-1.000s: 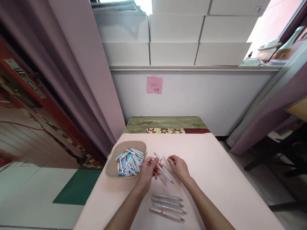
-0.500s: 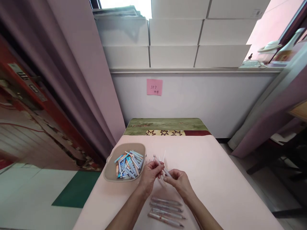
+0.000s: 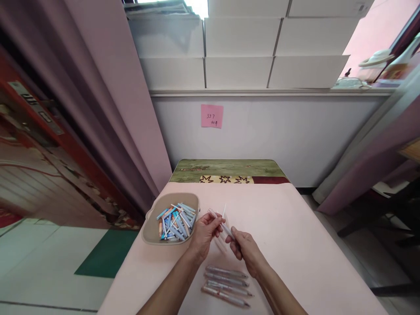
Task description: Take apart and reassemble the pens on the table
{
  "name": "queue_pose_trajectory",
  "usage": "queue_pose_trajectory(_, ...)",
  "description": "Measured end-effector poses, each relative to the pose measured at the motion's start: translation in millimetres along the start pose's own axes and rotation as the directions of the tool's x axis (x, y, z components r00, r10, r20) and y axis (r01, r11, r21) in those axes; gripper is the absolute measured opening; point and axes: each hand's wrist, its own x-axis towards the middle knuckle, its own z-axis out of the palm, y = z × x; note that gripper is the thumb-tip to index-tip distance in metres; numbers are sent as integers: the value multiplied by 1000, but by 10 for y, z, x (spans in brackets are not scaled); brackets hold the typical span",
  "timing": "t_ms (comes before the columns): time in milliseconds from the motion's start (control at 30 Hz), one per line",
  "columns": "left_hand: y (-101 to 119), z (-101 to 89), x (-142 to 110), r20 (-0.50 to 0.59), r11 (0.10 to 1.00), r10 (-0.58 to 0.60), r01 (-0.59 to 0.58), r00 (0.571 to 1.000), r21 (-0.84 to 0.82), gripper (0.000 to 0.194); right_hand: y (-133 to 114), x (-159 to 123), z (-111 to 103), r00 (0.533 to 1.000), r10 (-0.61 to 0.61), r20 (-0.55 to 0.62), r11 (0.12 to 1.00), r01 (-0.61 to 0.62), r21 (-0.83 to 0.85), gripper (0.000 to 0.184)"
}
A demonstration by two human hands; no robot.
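My left hand is closed on a clear pen barrel held up over the pink table. Close to its right, my right hand pinches a thin white pen refill whose far end points toward the barrel. A loose white refill lies on the table just beyond the hands. Several finished clear pens lie in a row near the front edge, between my forearms. A beige tray with several blue, white and orange pen parts sits left of my left hand.
A green patterned cloth covers the table's far end against a white wall with a pink sticky note. White boxes are stacked on the ledge above. Purple curtains hang left and right; dark chair legs stand at right.
My right hand came in from the table beyond, picked up a refill and now holds it up to the barrel in my left hand. The left hand lifted slightly.
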Motion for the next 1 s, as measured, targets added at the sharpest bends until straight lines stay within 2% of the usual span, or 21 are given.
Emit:
queue_pose_trajectory(100, -4, -4, 6, 0, 1000, 4, -4, 1000, -16, 31, 4, 4, 12, 996, -79, -49, 996, 81, 35, 48)
queue_pose_trajectory(200, -2, 6, 10, -10, 1000, 0, 0, 1000, -16, 32, 15, 8, 19, 1000, 9, -18, 999, -8, 32, 50)
queue_pose_trajectory(267, -10, 18, 8, -25, 1000, 6, -6, 1000, -14, 33, 29, 17, 21, 1000, 12, -14, 1000, -12, 14, 53)
queue_pose_trajectory(367, -39, 30, 1, -69, 999, 25, -26, 997, -18, 34, 47, 27, 14, 990, -117, -74, 992, 120, 33, 43)
queue_pose_trajectory(433, -57, 31, 1, -120, 999, 45, -48, 992, -23, 34, 50, 19, -3, 975, -180, -131, 982, 187, 40, 43)
queue_pose_trajectory(567, -38, 24, 29, -222, 993, 115, -119, 968, -7, 35, 54, -15, -55, 958, -213, -191, 974, 222, 30, 41)
queue_pose_trajectory(667, -3, 6, 64, -191, 982, 173, -153, 966, 111, 35, 81, -1, -100, 971, -181, -156, 982, 186, 18, 36)
queue_pose_trajectory(767, 4, -46, 86, -147, 941, 238, -190, 960, 280, 32, 138, 61, -171, 952, -206, -229, 978, 191, -88, 34)
queue_pose_trajectory(833, -6, -98, 86, -90, 820, 325, -233, 941, 522, 28, 187, 104, -234, 909, -272, -316, 951, 204, -231, 30)
queue_pose_trajectory(867, -15, -124, 80, -33, 699, 368, -254, 929, 669, 26, 210, 120, -263, 885, -312, -346, 926, 202, -319, 27)
queue_pose_trajectory(933, -41, -158, 61, 96, 383, 389, -256, 916, 888, 25, 248, 139, -297, 854, -376, -359, 860, 178, -478, 20)
queue_pose_trajectory(1000, -77, -162, 37, 161, 135, 352, -220, 922, 966, 36, 265, 143, -282, 853, -402, -334, 807, 157, -569, 16)
